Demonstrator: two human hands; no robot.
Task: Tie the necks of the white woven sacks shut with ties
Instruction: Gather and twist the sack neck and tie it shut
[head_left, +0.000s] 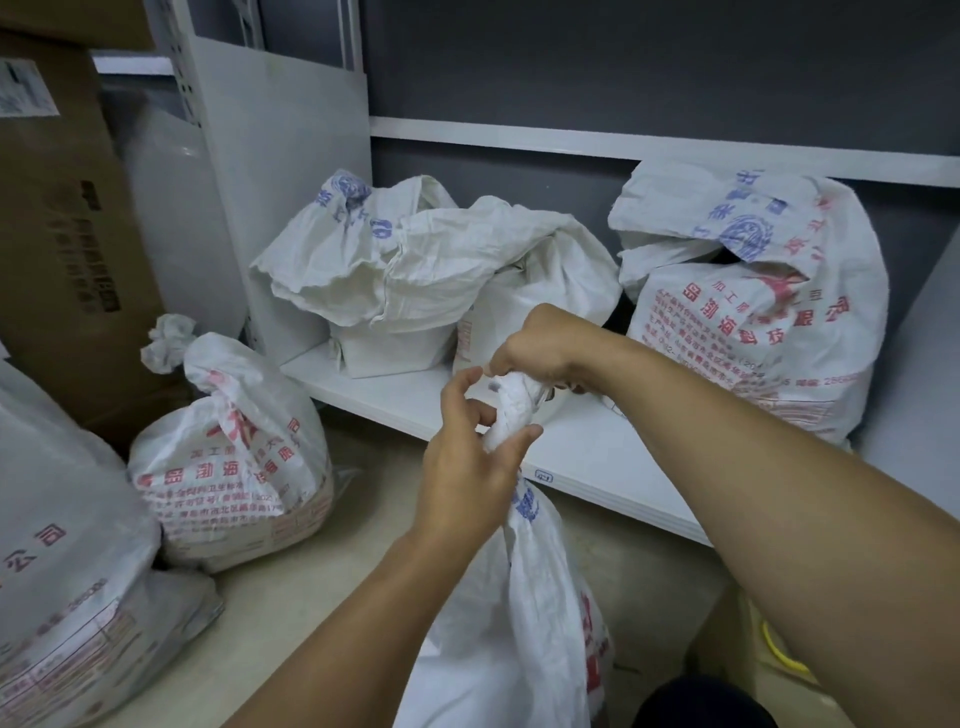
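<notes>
At floor level, front sack (519, 597): a white woven sack with red and blue print stands just below the shelf (597, 457) edge, its neck (511, 410) gathered into a twisted bunch between both hands.
Left hand (467, 462): fingers curl round the neck from below, thumb pressed across the fabric, forefinger arched above it.
Right hand (540, 345): closed over the top of the bunch from above, gripping the fabric; its fingertips are hidden.
Tie: cannot tell whether one is on this neck.
Floor, left: a tied sack (234, 467) sits with its neck bunched shut.
Shelf: a plain sack (363, 270) and a printed sack (753, 291) sit with mouths loosely folded over.
Far left: a cardboard box (62, 234) stands behind the tied sack.
</notes>
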